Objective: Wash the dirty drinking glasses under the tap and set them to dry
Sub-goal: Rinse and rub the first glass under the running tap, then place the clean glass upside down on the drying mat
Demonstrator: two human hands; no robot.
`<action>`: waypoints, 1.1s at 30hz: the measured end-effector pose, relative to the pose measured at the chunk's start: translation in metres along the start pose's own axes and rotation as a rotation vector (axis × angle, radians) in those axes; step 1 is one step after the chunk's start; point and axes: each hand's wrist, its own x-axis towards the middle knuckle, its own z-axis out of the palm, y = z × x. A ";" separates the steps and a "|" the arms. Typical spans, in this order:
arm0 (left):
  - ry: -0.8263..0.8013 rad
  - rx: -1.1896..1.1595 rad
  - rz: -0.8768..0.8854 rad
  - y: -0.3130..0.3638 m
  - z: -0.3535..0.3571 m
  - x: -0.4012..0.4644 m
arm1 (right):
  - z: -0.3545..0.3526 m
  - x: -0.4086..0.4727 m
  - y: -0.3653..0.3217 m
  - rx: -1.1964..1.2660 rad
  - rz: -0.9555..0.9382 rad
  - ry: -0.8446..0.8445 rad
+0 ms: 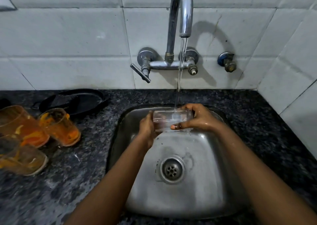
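Water (180, 73) runs from the tap (181, 10) onto a clear glass (171, 120) lying sideways over the sink (197, 181). The left hand (147, 127) and right hand (197, 117) each keep a grip around one end of it. Left of the sink, four dirty glasses (59, 126) with orange residue stand on the desk (77, 173).

I see a clear, wet drinking glass (172, 120) over a brushed stainless-steel sink (197, 187) with a dull, water-marked sheen. The chrome tap (180, 10) looks glossy, the countertop (77, 181) is polished speckled dark stone, the wall tiles (68, 32) are smooth and pale, and the dirty glasses (60, 126) are orange-smeared.
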 end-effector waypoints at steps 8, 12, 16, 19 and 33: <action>0.225 0.097 0.308 0.043 -0.011 0.003 | 0.029 0.015 -0.036 -0.443 -0.127 0.231; 0.311 0.262 0.637 0.080 -0.002 -0.012 | 0.042 0.022 -0.036 -0.339 -0.042 0.362; 0.394 0.492 0.828 0.101 0.007 -0.009 | 0.051 0.008 -0.018 0.554 0.202 0.435; 0.488 0.611 0.883 0.101 0.008 0.000 | 0.057 0.004 0.005 1.095 0.421 0.307; 0.478 1.176 0.901 0.078 -0.019 -0.028 | 0.021 -0.035 -0.021 0.678 0.233 0.462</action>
